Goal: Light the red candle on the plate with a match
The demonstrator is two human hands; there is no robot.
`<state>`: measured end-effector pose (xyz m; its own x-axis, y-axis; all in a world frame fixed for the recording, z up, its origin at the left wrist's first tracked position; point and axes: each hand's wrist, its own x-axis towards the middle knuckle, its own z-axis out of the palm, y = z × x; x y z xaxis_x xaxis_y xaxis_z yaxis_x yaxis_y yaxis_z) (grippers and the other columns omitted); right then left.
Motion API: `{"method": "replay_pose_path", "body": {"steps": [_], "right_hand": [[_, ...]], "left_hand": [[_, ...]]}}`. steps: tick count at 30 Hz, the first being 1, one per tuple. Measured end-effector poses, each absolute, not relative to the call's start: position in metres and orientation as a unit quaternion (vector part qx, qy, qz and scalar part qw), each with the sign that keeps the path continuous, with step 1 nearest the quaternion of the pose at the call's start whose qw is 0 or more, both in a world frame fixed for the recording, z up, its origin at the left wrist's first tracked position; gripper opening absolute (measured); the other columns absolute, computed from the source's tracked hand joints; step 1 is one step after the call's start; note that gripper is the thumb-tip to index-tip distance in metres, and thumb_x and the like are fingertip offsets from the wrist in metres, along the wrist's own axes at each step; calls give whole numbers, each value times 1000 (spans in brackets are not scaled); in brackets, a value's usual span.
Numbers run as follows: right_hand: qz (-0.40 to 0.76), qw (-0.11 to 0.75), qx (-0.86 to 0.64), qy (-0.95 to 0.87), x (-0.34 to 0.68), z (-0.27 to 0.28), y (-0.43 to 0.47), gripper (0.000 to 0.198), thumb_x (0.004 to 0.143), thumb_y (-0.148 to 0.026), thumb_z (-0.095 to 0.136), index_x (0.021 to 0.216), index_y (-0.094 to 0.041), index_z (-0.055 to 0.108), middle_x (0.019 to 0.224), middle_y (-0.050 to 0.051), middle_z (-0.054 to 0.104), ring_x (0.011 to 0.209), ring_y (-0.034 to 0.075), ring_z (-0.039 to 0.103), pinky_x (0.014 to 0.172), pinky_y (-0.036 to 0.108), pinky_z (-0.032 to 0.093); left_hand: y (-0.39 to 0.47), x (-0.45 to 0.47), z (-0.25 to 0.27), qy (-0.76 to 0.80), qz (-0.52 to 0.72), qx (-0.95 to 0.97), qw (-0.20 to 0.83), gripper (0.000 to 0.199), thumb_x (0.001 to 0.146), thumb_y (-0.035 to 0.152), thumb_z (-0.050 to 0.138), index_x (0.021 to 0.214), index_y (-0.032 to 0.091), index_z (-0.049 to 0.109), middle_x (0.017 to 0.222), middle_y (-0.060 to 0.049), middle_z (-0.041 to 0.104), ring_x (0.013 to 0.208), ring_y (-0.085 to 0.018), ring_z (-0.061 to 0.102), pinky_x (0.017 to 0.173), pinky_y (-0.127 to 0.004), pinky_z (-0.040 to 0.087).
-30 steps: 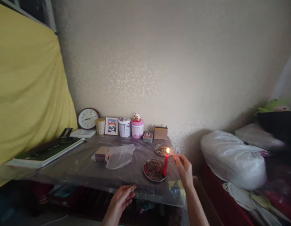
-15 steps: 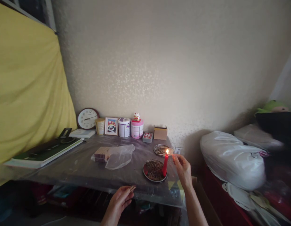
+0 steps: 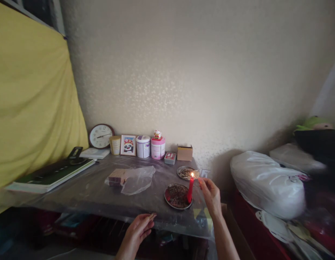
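Note:
A red candle (image 3: pixel 190 190) stands lit and slightly tilted at the right side of a round metal dish (image 3: pixel 169 203), which is filled with dark burnt bits. Just right of the flame, my right hand (image 3: pixel 211 195) pinches a thin matchstick (image 3: pixel 198 177), its tip at or close to the wick. My left hand (image 3: pixel 139 228) is lower, in front of the table edge, its fingers closed round a small flat brown box (image 3: pixel 152 216) that is mostly hidden. Behind the candle lies a second metal dish (image 3: pixel 181 174) of pale matchsticks.
On the plastic-covered table (image 3: pixel 83 187) lies a block-shaped pack (image 3: pixel 117 177) with a clear bag (image 3: pixel 139 180). Along the wall stand a clock (image 3: pixel 101 136), a framed panda picture (image 3: pixel 128 145), tins (image 3: pixel 143 147) and a cardboard box (image 3: pixel 185 153). White bags (image 3: pixel 267 184) sit at right.

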<state>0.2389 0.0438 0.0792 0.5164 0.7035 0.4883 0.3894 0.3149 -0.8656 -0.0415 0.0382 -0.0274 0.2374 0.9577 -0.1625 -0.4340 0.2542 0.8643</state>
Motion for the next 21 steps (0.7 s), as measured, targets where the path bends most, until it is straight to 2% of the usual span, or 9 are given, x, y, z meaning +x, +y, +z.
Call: {"method": "replay_pose_path", "body": {"steps": [21], "right_hand": [[144,674,-554,-467,238,85,36,34,74,-48,60,73,-15,66,59,-1,56,58,14,48,55,23,39]], "left_hand": [[36,-43,-27,365,497,369,696,36,69,46,70,93,19,64,100,-7,69,92,-20,62,79,-28,46]]}}
